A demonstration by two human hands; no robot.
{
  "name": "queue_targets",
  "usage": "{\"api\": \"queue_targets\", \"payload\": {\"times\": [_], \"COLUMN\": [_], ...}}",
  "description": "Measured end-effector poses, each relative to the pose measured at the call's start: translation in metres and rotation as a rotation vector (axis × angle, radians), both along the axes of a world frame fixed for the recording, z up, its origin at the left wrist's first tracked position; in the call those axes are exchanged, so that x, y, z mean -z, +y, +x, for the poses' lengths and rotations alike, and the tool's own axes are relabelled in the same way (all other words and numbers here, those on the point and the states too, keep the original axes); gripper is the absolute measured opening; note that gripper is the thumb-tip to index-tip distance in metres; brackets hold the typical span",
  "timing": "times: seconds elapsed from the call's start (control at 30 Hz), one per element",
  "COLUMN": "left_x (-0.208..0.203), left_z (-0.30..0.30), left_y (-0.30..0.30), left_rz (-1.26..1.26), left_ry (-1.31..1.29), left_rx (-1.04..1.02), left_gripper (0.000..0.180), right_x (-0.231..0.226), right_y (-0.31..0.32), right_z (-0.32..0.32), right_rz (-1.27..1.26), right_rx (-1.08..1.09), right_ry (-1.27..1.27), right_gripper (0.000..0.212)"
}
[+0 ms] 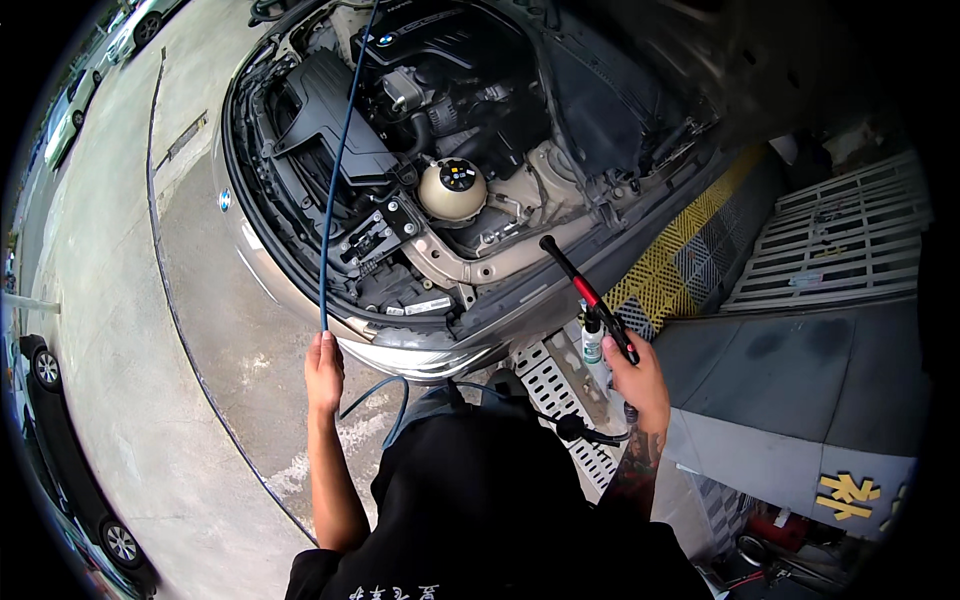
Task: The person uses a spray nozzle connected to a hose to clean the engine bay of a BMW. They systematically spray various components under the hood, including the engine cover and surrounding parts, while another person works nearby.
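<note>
My left hand (324,372) is closed around a thin blue hose (342,150), which runs up taut across the front of the engine bay. Below that hand the hose hangs in a slack loop near my waist. My right hand (640,382) grips a black-and-red spray gun (588,292), its long nozzle tilted up toward the near fender. A small bottle (592,342) with a green-and-white label shows beside the gun; whether it is attached is hard to see. A black hose fitting (572,428) hangs below the right hand.
The car's open engine bay (395,245) lies ahead, with a cream coolant tank (452,190) and black engine cover (440,35). A slatted grating (830,235) and grey panel (770,365) stand to the right. Parked cars (80,460) line the far left of the concrete floor.
</note>
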State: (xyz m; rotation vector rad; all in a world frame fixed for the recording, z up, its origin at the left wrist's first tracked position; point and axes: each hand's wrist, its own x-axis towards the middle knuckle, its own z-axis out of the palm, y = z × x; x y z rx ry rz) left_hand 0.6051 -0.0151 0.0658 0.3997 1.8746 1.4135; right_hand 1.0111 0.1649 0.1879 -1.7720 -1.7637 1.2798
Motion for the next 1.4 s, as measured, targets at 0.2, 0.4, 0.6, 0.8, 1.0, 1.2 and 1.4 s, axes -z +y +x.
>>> {"api": "queue_targets", "payload": {"times": [0.2,0.4,0.6,0.8,1.0,1.2,1.4], "left_x": [0.02,0.019,0.015,0.022,0.008,0.004,0.003], "left_z": [0.045,0.111,0.133,0.151,0.169,0.166,0.163], "left_y": [0.027,0.052,0.067,0.075,0.088,0.084,0.083], "left_rz": [0.038,-0.07,-0.055,-0.069,-0.084,-0.063,-0.08], "left_ry": [0.16,0.163,0.247,0.255,0.21,0.235,0.265], "left_rx": [0.019,-0.019,-0.084,-0.08,-0.065,-0.085,-0.085], "left_gripper": [0.033,0.036,0.036,0.034,0.033,0.034,0.035], "right_x": [-0.046,-0.068,-0.062,-0.049,-0.037,-0.032,-0.032], "right_y": [0.113,0.206,0.227,0.239,0.24,0.241,0.243], "right_z": [0.056,0.084,0.105,0.121,0.128,0.128,0.126], "right_rz": [-0.034,-0.017,-0.102,-0.056,-0.072,-0.076,-0.035], "right_rx": [0.105,0.047,0.016,-0.033,-0.064,-0.074,-0.073], "right_ry": [0.142,0.069,0.175,0.158,0.147,0.082,0.018], "right_gripper": [0.033,0.035,0.034,0.032,0.032,0.034,0.034]}}
